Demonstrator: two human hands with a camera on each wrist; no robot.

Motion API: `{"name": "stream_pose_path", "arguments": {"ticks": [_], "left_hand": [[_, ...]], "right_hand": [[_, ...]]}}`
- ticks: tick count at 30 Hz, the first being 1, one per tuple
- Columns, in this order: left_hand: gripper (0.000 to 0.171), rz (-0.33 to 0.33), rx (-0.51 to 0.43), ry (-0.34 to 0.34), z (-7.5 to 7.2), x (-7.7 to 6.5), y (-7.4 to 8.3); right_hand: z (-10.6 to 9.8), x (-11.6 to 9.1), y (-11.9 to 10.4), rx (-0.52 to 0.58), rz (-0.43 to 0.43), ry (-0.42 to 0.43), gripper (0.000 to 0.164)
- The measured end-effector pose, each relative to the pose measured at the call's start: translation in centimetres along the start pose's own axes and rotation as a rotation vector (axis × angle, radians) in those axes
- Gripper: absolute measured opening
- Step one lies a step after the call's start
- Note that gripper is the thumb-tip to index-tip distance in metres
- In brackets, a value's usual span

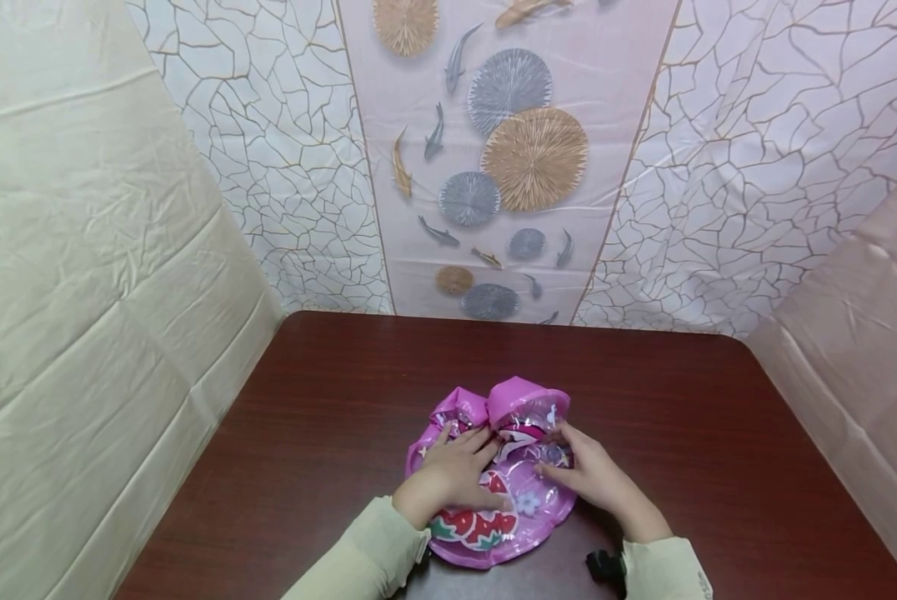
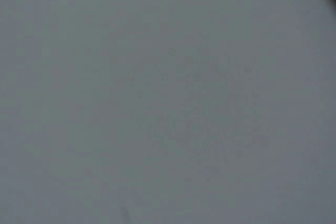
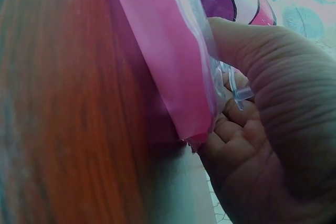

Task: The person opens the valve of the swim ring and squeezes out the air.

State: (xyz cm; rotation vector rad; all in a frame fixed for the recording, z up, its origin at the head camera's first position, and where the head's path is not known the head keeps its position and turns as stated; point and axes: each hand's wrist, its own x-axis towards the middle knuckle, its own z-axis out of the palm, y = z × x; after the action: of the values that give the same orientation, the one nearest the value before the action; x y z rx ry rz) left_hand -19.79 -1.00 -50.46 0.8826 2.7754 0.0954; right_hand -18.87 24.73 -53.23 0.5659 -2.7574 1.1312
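Two pale cream sleeves came in from the near edge, a small black object beside the right cuff. The left hand lay palm down with its fingers straight and spread, resting on a glossy pink soft-plastic inflatable and gripping nothing. The right hand held the inflatable's right edge, its thumb over the top and its fingers curled against the side, near a clear plastic valve. The inflatable lay at the near middle of the bench, which had a dark reddish-brown, wood-like top with rounded far corners. Red strawberries were printed on its near part, a pale blue flower just beside them, and two crumpled pink lobes stood up at its far end. Beyond the bench hung a white cloth with gold crackle lines, its pinkish centre panel patterned with fish and round discs; creamy creased fabric covered the left side. The left wrist view was a grey blur.
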Motion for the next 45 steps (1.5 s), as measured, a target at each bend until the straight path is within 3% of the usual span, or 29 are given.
{"name": "stream_pose_path", "arguments": {"ticks": [6, 12, 15, 18, 20, 22, 25, 28, 37, 42, 45], "left_hand": [[0.101, 0.007, 0.024, 0.016, 0.1, 0.0, 0.1], [0.102, 0.021, 0.034, 0.090, 0.5, 0.2, 0.0], [0.100, 0.009, 0.041, 0.180, 0.6, 0.4, 0.1], [0.099, -0.013, 0.039, 0.342, 0.3, 0.7, 0.2], [0.103, 0.009, 0.040, 0.450, 0.1, 0.9, 0.2], [0.116, 0.064, 0.056, 0.496, -0.1, 1.2, 0.3], [0.130, 0.167, 0.080, 0.444, -0.2, 1.4, 0.3], [0.127, 0.199, 0.078, 0.376, -0.1, 1.4, 0.1], [0.106, 0.152, 0.081, 0.414, 0.1, 1.5, -0.6], [0.097, 0.122, 0.122, 0.390, 0.3, 1.4, -0.8], [0.096, 0.101, 0.093, 0.349, 0.5, 1.4, -1.0]], "right_hand": [[0.0, -0.1, 0.0, 0.009, 0.002, -0.007, 0.062], [-0.1, 0.0, 0.2, 0.009, -0.011, -0.011, 0.066], [-0.1, 0.0, 0.2, 0.013, -0.019, -0.019, 0.064], [-0.2, 0.1, 0.1, 0.015, -0.018, -0.030, 0.062], [-0.2, 0.1, 0.1, 0.019, -0.007, -0.031, 0.061], [-0.2, 0.1, 0.0, 0.018, -0.010, -0.027, 0.059], [-0.2, 0.1, 0.1, 0.010, -0.035, -0.023, 0.054], [-0.1, 0.1, 0.2, 0.001, -0.064, -0.025, 0.050], [0.1, 0.2, 0.4, 0.016, -0.082, 0.000, 0.048], [0.2, 0.2, 0.4, 0.011, -0.090, -0.006, 0.047], [0.2, 0.2, 0.4, 0.007, -0.086, -0.009, 0.046]]}}
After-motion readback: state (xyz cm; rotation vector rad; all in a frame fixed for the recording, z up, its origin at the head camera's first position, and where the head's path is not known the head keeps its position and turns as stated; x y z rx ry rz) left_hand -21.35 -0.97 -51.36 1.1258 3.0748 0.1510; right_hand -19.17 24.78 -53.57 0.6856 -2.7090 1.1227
